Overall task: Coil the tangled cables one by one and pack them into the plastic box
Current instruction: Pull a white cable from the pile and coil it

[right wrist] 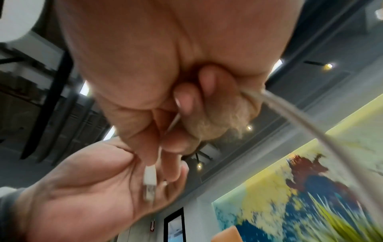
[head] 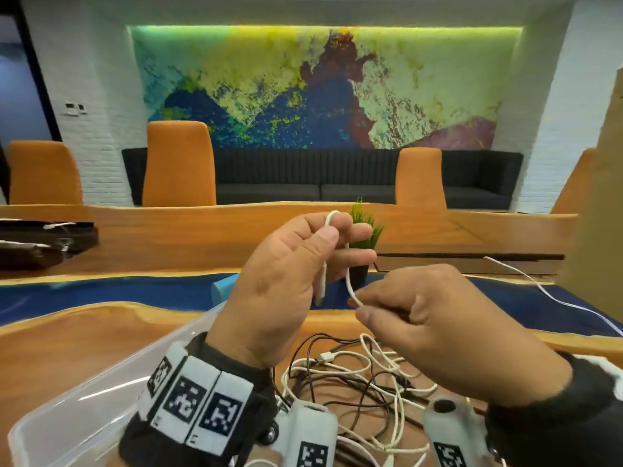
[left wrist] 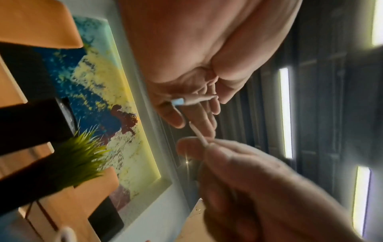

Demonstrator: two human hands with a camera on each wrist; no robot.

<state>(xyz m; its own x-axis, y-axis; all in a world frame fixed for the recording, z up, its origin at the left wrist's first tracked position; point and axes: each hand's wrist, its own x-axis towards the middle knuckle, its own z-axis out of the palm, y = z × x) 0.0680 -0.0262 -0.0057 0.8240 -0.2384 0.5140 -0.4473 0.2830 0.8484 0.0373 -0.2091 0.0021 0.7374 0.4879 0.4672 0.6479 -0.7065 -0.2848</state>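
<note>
My left hand is raised above the table and holds a white cable looped over its index finger, thumb pinning it. The cable's white USB plug hangs down across the palm; the same plug shows in the right wrist view. My right hand pinches the white cable a little lower, just right of the left hand. Below both hands lies a tangle of white and dark cables on the wood. The clear plastic box stands at the lower left, under my left wrist.
A small potted grass plant stands just behind my hands. Another white cable trails across the table to the right. Dark folded items lie at the far left. Orange chairs line the table's far side.
</note>
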